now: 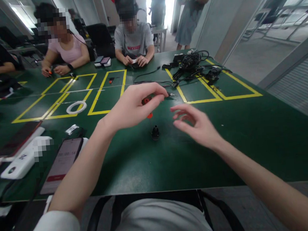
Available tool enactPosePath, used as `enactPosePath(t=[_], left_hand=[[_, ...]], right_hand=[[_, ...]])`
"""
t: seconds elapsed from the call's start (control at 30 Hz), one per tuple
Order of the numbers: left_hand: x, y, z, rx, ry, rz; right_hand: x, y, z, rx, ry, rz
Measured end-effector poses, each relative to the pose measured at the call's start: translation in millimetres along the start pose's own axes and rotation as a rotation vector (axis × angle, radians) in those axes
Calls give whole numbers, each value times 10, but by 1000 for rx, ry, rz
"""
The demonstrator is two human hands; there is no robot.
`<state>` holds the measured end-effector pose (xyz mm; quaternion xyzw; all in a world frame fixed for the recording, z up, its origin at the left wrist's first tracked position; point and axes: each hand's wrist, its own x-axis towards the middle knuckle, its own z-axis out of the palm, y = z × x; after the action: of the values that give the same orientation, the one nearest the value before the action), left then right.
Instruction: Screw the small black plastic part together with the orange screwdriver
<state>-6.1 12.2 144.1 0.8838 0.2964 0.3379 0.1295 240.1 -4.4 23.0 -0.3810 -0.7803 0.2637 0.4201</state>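
Note:
My left hand is raised over the middle of the table, thumb and fingers pinched on a small dark piece with a silvery pointed tip. Its exact kind is unclear. An orange-red part shows below the palm, partly hidden by the hand. To the right, my right hand hovers with curled fingers apart, holding nothing. A small black cone-shaped piece stands upright on the green table between and below my hands.
A phone and a white power bank lie at left, near a white ring. Tangled black cables cover the far right. Yellow tape marks rectangles on the table. Across it sit co-workers.

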Motion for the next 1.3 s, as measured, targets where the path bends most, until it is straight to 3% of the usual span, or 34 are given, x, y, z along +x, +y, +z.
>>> enactPosePath(t=[0.17, 0.27, 0.53, 0.73, 1.0, 1.17, 1.3], left_hand=[[-7, 14, -15, -211, -66, -95], [-4, 31, -16, -316, -73, -136], [5, 31, -67, -518, -151, -211], [-5, -46, -94, -533, -160, -244], [5, -37, 1, -372, -13, -180], [-18, 13, 46, 27, 112, -5], [-46, 55, 54, 266, 62, 55]], right_hand=[[116, 68, 333, 72, -265, 85], [170, 98, 447, 133, -322, 138], [86, 89, 488, 131, -255, 44], [85, 103, 478, 55, -261, -11], [82, 126, 487, 42, -253, -36], [91, 125, 485, 28, -266, -38], [85, 138, 489, 26, -263, -32]])
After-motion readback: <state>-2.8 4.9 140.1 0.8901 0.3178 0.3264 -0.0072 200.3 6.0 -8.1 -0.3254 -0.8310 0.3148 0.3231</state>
